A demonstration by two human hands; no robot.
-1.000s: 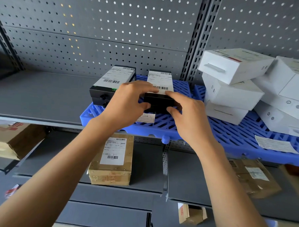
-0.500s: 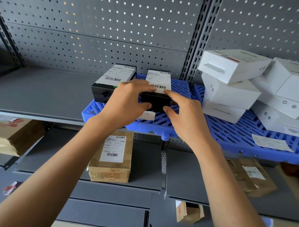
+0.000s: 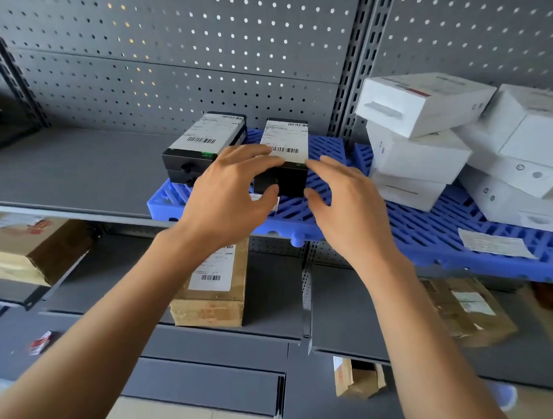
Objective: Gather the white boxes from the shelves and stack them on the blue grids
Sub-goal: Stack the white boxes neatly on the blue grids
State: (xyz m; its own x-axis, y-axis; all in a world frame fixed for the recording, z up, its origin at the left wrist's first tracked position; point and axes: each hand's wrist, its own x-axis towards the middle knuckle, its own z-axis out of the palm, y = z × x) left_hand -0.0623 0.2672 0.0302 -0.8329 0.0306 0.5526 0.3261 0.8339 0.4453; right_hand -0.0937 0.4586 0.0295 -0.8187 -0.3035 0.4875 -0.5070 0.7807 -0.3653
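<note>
A black box [image 3: 283,178] with a white barcode label on top stands on the left blue grid [image 3: 319,224]. My left hand [image 3: 228,191] grips its left front corner, fingers on the label and thumb on the front face. At the box's right side, my right hand [image 3: 351,206] has its fingers spread, with only the tips at the edge. Two more black boxes [image 3: 205,136] are stacked to the left. White boxes [image 3: 422,101] lie piled on the right blue grid [image 3: 426,228], and further white boxes [image 3: 538,132] lean beside them.
A loose paper label [image 3: 495,244] lies on the grid's front right. Brown cartons [image 3: 211,289] [image 3: 29,249] [image 3: 467,309] sit on the shelf below, and a small carton [image 3: 356,377] lower still. A perforated grey back panel and an upright post [image 3: 353,86] close the rear.
The black box has been pushed a little further back onto the grid. My right hand has loosened from it and spread its fingers, while the left hand stays on it.
</note>
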